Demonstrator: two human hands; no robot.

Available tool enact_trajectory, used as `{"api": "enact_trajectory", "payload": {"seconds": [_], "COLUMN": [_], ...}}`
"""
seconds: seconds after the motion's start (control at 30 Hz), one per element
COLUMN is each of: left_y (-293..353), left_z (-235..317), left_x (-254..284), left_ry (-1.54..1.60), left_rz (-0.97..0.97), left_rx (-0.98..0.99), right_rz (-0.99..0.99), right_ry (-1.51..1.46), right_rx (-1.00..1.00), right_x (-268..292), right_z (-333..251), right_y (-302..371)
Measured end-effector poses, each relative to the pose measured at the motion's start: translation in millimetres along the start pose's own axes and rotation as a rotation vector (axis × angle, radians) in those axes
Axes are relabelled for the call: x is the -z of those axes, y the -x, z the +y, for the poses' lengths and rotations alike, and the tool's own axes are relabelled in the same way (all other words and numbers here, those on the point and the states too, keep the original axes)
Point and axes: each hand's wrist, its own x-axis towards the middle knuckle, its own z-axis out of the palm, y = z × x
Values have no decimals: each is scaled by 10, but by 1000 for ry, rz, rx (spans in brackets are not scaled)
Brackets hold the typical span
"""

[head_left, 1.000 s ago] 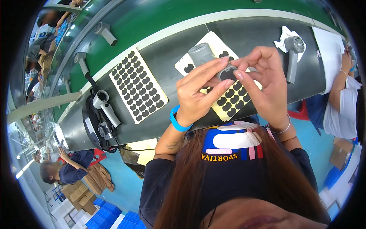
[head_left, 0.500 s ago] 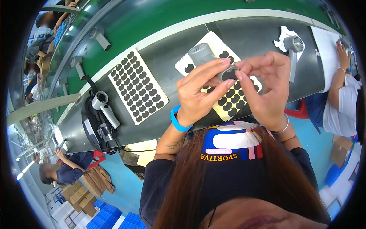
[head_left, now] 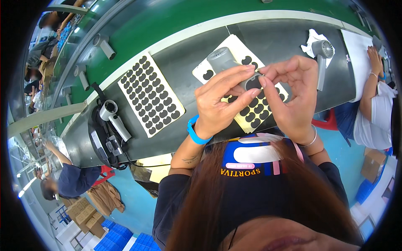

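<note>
My left hand (head_left: 222, 102) and my right hand (head_left: 293, 94) meet over a small grey hand-held fan (head_left: 228, 62). Both grip its handle, fingertips pinched around a black sticker on it. The fan's round head points up and to the left. Under my hands lies a cream sheet of black stickers (head_left: 255, 111), partly emptied. A second, full sheet of black stickers (head_left: 150, 95) lies on the dark worktop (head_left: 188, 50) to the left. A blue band is on my left wrist.
A white fan on a black cabled stand (head_left: 109, 121) sits at the left. Another grey fan (head_left: 322, 58) lies on white paper at the right, by a co-worker's arm (head_left: 370, 71). A green conveyor belt (head_left: 159, 25) carries more fans behind the worktop.
My fingers have shifted slightly on the fan handle, and the fan sits a little further out from my left hand. Everything else has stayed put.
</note>
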Motion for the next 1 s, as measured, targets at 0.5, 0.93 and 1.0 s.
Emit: {"api": "enact_trajectory", "payload": {"seconds": [0.5, 0.93, 1.0], "left_y": [-44, -1473, -1463], "left_z": [37, -1363, -1400], "left_x": [282, 1071, 1062], "left_ry": [138, -572, -554], "left_rz": [42, 105, 33], "left_rx": [20, -142, 7], "right_rz": [-9, -278, -243], "right_ry": [220, 280, 294], "right_rx": [7, -74, -98], "right_x": [-73, -261, -112], "right_z": [429, 805, 842], "right_y": [-262, -87, -72]}}
